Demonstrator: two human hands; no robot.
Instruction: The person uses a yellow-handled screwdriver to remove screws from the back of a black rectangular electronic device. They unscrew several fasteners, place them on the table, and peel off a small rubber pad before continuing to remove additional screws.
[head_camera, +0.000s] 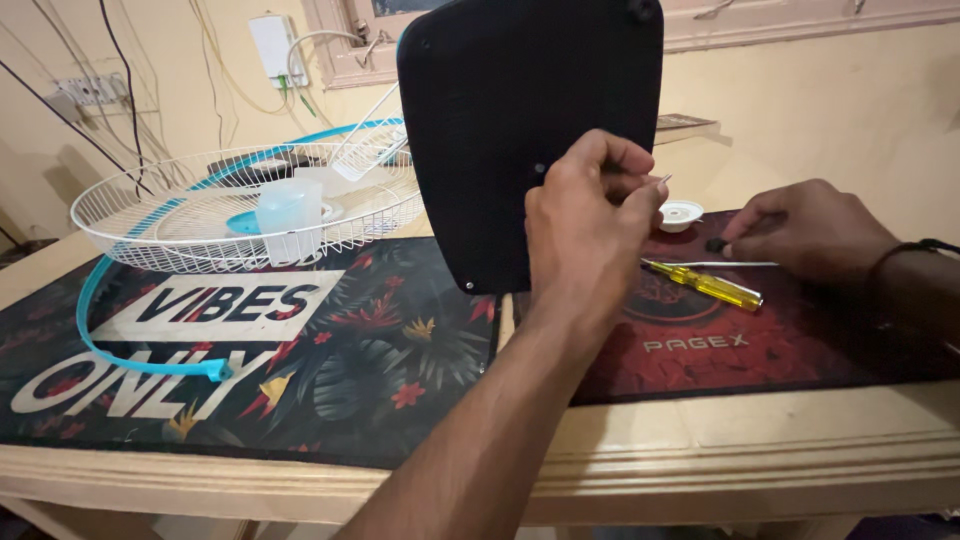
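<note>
1. Fingers (628, 178) of the left hand (585, 215) are pinched tight on a small silver metal screw (664, 180), whose tip pokes out toward 3 o'clock; the hand is raised in front of the black textured plastic panel (505, 120).
2. That panel stands upright, tilted a little, its lower rounded edge down on the surface (700, 440) near the middle; a small dark hole shows just at 9 o'clock of the left hand's knuckles.
3. Over at 3 o'clock of the left hand, the right hand (810, 228) rests palm down on the dark red patterned mat (760, 345), fingers curled low and closed about a small black round knob (715, 244) (how firmly it is gripped I cannot tell).
4. Just at 7 o'clock of the right hand lies a screwdriver with a clear yellow handle (712, 285), flat on the red mat, its steel shaft running under the fingertips.
5. A small white round plastic cap (681, 213) sits at 10 o'clock of the right hand, near but apart.
6. Far to 9 o'clock, a white wire fan guard (180, 215) lies dished upward with a translucent plastic piece (289, 215) inside it, and a light blue plastic rim strip (130, 350) trails off it across the dark floral mat (350, 370).
</note>
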